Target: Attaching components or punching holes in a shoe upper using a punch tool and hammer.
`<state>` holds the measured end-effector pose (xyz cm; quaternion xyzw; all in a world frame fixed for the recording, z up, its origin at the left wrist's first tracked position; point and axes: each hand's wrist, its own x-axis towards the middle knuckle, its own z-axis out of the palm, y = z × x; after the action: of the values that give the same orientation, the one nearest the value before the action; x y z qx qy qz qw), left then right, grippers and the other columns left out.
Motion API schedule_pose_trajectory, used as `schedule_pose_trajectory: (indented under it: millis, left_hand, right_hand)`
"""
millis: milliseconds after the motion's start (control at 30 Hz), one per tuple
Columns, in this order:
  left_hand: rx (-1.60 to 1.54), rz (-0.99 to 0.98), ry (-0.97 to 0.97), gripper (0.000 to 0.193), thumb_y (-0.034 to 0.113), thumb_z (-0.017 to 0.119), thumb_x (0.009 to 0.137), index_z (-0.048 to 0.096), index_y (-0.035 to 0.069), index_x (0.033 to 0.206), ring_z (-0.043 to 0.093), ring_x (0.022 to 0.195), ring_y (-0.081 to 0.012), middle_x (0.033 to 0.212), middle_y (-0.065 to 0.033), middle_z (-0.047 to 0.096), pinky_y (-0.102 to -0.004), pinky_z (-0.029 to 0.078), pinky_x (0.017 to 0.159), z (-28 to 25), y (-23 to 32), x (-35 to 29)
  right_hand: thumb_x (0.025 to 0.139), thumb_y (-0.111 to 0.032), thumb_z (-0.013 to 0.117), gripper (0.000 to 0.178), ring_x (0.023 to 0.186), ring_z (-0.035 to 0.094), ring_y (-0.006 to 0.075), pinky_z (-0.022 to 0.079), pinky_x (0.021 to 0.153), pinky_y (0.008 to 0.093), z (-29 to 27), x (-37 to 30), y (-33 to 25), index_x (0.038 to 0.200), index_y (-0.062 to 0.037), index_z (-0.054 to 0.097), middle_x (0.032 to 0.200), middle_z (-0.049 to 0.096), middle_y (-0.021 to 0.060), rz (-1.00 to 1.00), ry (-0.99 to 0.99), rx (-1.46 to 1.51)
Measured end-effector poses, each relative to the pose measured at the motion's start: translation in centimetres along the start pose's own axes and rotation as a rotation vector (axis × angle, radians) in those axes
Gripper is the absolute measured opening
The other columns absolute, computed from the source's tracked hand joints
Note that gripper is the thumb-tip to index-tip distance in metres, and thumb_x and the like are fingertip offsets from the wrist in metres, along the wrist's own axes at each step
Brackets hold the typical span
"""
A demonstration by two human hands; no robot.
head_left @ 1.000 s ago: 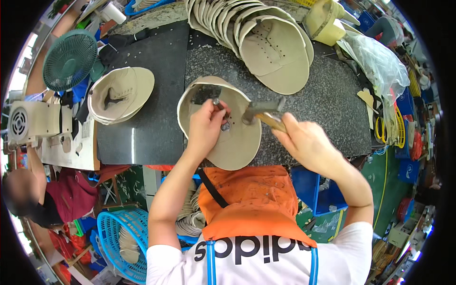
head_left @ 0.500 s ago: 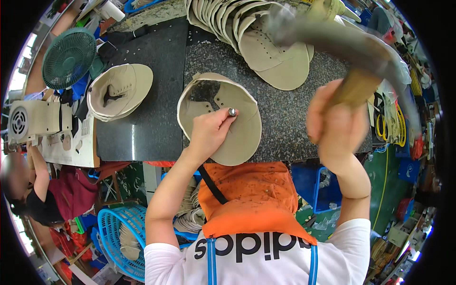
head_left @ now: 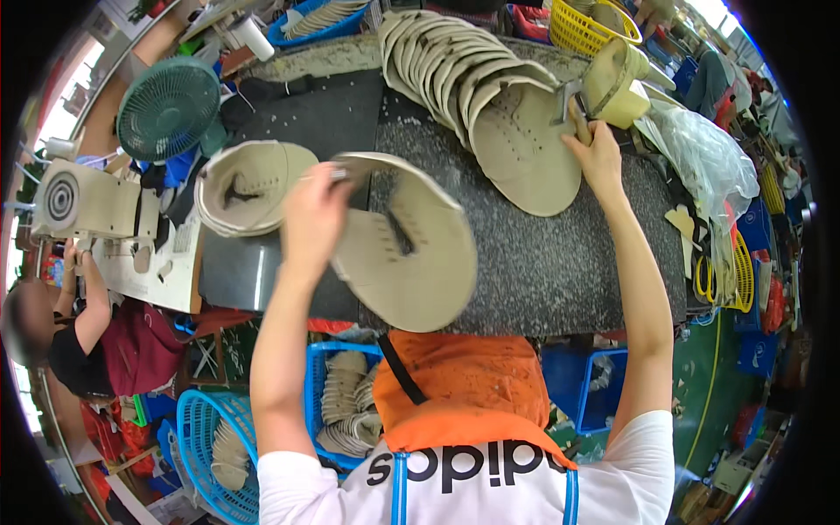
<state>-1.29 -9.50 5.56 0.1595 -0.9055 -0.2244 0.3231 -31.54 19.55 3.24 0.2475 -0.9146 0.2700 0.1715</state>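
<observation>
Head view: 1 beige shoe upper (head_left: 427,276) is at the near edge of the dark worktable (head_left: 551,267), eyelet holes beside its slit. By its far left rim, the blurred left hand (head_left: 313,214) has fingers together around a small metal punch (head_left: 339,175); whether it touches the upper, I cannot tell. Far right, the right hand (head_left: 600,157) is clamped on a hammer (head_left: 577,121), between the stacked uppers (head_left: 523,153) and pale yellow tub (head_left: 612,87).
</observation>
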Motion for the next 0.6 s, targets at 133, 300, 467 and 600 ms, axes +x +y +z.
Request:
schedule_pose_trajectory:
  millis: [133,300,467,600]
  left_hand:
    - [0.548,-0.155,0.143,0.017,0.016,0.054,0.088,0.058,0.003,0.098,0.06,0.089,-0.0346,0.094,-0.0155,0.063,-0.0445,0.046,0.075,-9.6,-8.6,1.0]
    - [0.841,-0.315,0.082,0.019,0.016,0.059,0.085,0.061,0.004,0.099,0.055,0.102,-0.0333,0.106,-0.0139,0.061,-0.0417,0.043,0.086,-11.4,-14.5,-0.1]
    - [0.384,0.051,0.273,0.016,0.011,0.063,0.081,0.061,0.002,0.094,0.051,0.108,-0.0302,0.113,-0.014,0.055,-0.0398,0.039,0.094,-6.4,-4.0,0.1]
    - [-0.106,0.064,-0.053,0.01,0.004,0.061,0.083,0.061,0.005,0.093,0.059,0.105,-0.0238,0.102,-0.0079,0.065,-0.0345,0.044,0.09,-1.1,2.4,-3.3]
  right_hand:
    - [0.079,-0.022,0.068,0.032,0.088,0.059,0.0365,0.046,0.073,0.0434,-1.4,-1.1,-0.9,0.097,-0.0016,0.051,0.094,0.059,0.0166,-0.072,0.061,0.045]
    - [0.081,-0.013,0.064,0.025,0.087,0.058,0.038,0.047,0.072,0.0444,-2.3,-1.1,-2.5,0.1,-0.0038,0.05,0.1,0.055,0.015,-0.259,0.252,0.077]
    - [0.081,-0.014,0.064,0.025,0.089,0.057,0.0391,0.045,0.075,0.0444,-1.7,0.2,-3.0,0.096,-0.0027,0.048,0.097,0.056,0.0169,-0.284,0.084,0.094]
    - [0.083,-0.018,0.06,0.025,0.087,0.056,0.0398,0.046,0.075,0.043,-3.1,-0.3,-3.9,0.096,-0.0004,0.048,0.088,0.058,0.0222,-0.212,-0.046,0.072]
